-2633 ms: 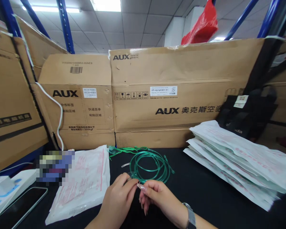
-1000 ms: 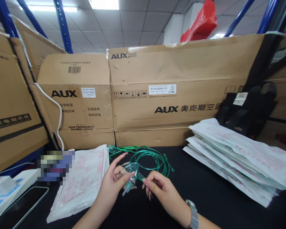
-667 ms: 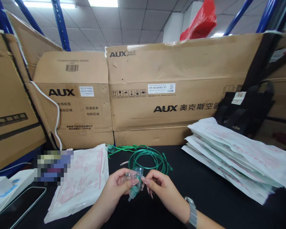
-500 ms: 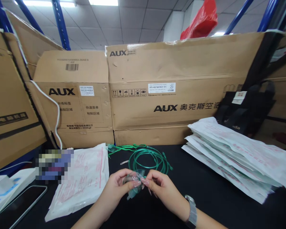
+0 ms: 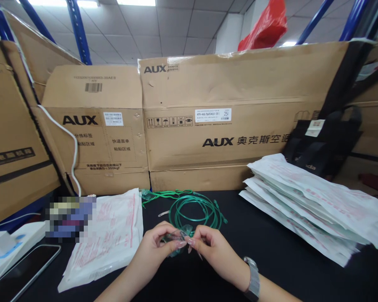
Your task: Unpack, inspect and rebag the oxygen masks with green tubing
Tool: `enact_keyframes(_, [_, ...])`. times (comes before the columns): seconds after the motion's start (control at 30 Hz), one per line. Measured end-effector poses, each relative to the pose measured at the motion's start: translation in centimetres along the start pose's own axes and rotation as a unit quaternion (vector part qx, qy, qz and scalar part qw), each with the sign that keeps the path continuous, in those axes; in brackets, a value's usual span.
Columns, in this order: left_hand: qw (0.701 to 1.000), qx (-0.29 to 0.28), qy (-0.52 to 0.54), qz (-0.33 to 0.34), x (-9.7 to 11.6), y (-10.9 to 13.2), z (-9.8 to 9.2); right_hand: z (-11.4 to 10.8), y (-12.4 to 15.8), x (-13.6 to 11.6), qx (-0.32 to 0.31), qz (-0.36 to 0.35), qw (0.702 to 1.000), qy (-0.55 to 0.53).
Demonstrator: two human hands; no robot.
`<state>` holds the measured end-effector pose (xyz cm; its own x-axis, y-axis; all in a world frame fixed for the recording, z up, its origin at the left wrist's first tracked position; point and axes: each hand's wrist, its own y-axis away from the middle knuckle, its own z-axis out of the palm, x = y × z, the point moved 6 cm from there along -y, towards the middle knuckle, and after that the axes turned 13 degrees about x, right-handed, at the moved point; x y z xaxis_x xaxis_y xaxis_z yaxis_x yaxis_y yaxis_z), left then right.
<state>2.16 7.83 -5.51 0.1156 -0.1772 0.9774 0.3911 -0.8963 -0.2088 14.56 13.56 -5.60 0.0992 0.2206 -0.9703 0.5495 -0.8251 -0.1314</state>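
A clear, green-tinted oxygen mask is between my two hands above the black tabletop. My left hand is closed around its side, thumb on top. The fingers of my right hand are pinched at the mask's near right edge, touching the left fingertips; any small part there is hidden. Just beyond the hands lies a coil of green tubing. Green elastic straps with a small clear green piece rest behind it. A small metal strip lies left of the coil.
To the left is a white printed package, with a phone and a white power strip further out. Stacked white packages stand at right, before a black bag. Cardboard boxes wall off the back.
The mask has turned in my hands, so its green lower part shows less and its clear edge sits higher. Both hands stay in nearly the same place, still gripping.
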Motion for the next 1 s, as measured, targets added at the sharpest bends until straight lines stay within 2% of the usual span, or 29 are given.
enact_keyframes(0.27, [1.0,-0.014,0.011,-0.002,0.2,0.0,0.1,0.0,0.0,0.0,-0.009,-0.005,1.0,0.007])
enact_keyframes(0.47, [0.997,0.004,0.053,-0.049,0.2,0.0,0.1,-0.1,0.0,-0.4,-0.011,-0.006,1.0,0.018])
enact_keyframes(0.6, [0.988,-0.032,0.109,-0.107,-0.1,0.5,0.7,-0.4,-0.1,-0.7,-0.006,-0.028,0.999,0.039])
enact_keyframes(0.7, [0.983,-0.06,0.116,-0.132,-0.1,0.9,1.1,-0.5,0.2,-0.8,-0.004,-0.051,0.994,0.095])
enact_keyframes(0.83, [0.982,-0.065,0.089,-0.155,-0.9,1.0,1.3,-0.1,0.8,-0.8,-0.01,-0.09,0.98,0.18])
enact_keyframes(0.9, [0.984,-0.048,0.085,-0.149,-1.2,0.8,1.2,0.2,0.8,-0.7,-0.029,-0.089,0.981,0.169])
enact_keyframes(1.0, [0.982,-0.009,0.117,-0.149,-1.1,0.6,0.8,0.4,0.1,-0.1,-0.066,-0.033,0.996,0.058])
